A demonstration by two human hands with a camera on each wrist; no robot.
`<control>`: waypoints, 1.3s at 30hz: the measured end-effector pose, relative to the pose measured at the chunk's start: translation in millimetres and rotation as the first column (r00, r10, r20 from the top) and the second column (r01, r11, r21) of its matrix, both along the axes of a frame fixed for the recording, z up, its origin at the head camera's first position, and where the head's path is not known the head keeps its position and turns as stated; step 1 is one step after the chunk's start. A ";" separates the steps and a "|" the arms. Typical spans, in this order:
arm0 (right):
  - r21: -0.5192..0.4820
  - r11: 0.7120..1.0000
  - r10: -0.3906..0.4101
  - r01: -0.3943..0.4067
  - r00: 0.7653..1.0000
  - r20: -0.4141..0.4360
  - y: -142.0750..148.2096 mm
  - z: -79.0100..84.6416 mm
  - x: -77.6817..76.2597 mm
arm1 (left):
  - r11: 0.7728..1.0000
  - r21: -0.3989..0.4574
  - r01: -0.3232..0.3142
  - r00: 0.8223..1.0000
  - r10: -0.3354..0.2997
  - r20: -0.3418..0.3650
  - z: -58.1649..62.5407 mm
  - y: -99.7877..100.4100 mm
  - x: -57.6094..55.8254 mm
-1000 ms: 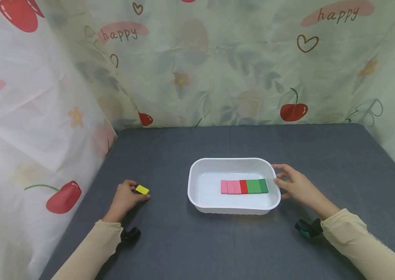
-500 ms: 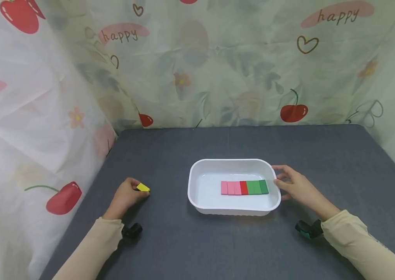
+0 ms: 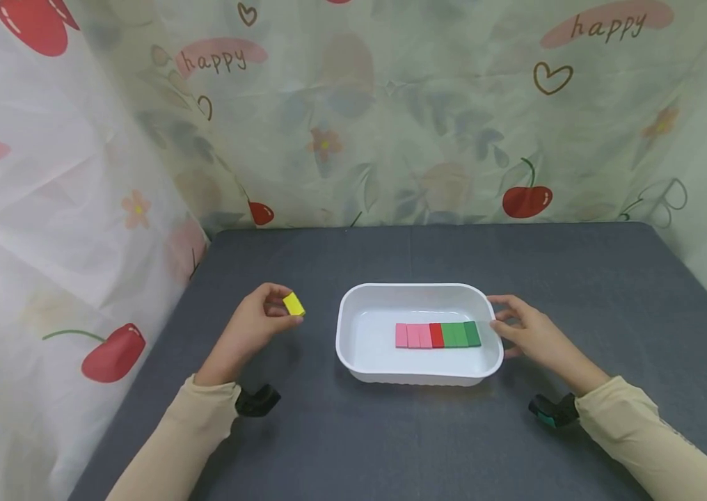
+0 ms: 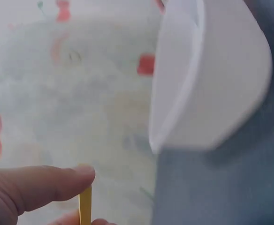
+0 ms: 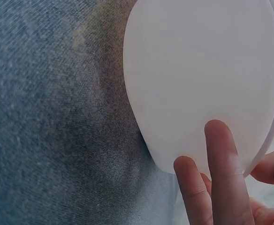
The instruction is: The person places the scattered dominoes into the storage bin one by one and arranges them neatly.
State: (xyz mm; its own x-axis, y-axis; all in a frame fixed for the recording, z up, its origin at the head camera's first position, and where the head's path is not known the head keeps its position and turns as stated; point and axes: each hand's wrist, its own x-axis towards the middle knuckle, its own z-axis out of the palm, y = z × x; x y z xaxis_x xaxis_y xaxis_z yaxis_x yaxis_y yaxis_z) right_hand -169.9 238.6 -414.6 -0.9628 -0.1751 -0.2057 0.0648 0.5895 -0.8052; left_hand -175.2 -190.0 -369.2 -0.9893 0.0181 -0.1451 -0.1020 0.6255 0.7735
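A thin yellow domino block (image 3: 294, 304) is pinched between the thumb and fingers of my left hand (image 3: 247, 334), raised above the table to the left of the tray. In the left wrist view the yellow domino block (image 4: 85, 206) shows edge-on beneath the thumb. At the right end of the white plastic tray (image 3: 366, 362), my right hand (image 3: 531, 337) touches the rim and outer wall. The right wrist view shows straight fingers (image 5: 224, 164) against that wall. Inside the tray, pink blocks (image 3: 413, 335), a red block (image 3: 436, 335) and green blocks (image 3: 454, 335) lie in one row.
The table (image 3: 391, 438) has a dark grey cloth. A patterned curtain (image 3: 385, 139) hangs behind and at both sides. Each wrist carries a black camera mount (image 3: 257, 401) close above the cloth. White tray floor shows left of the row.
My left hand has gripped the yellow domino block, lifted it off the table and carried it right and away from me, nearer the tray. My right hand and the tray have stayed put.
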 end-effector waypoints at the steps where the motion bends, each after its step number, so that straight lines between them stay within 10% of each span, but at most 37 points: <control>1: 0.001 1.000 0.000 0.000 1.000 0.000 -0.1 0.1 0.1 | 1.000 0.005 0.012 1.000 -0.012 -0.003 2.9 6.8 1.6; 10: 0.009 1.000 -0.006 0.006 1.000 0.002 -0.6 1.1 -0.2 | 0.979 0.081 0.185 0.983 -0.182 -0.036 9.0 64.7 7.8; 20: 0.007 1.000 -0.004 0.004 1.000 0.005 -1.4 1.6 0.7 | 0.922 0.061 0.382 0.924 -0.383 -0.001 -14.1 108.3 -4.7; 28: -0.011 1.000 0.008 -0.008 1.000 0.007 -1.8 3.3 1.7 | 0.901 0.016 0.433 0.901 -0.433 0.010 -32.4 121.4 -21.3; 39: 0.001 1.000 0.009 -0.009 1.000 -0.001 -1.9 3.4 1.7 | 0.913 -0.120 0.389 0.921 -0.387 0.042 -41.1 134.4 -33.9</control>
State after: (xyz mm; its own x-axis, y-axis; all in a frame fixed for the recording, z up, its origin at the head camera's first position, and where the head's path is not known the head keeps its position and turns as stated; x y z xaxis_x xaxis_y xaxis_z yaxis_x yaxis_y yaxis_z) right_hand -168.2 236.8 -411.2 -0.9615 -0.1836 -0.2046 0.0584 0.5908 -0.8047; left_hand -209.2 -55.6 -410.3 -0.9054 0.3809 -0.1875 0.1557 0.7087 0.6881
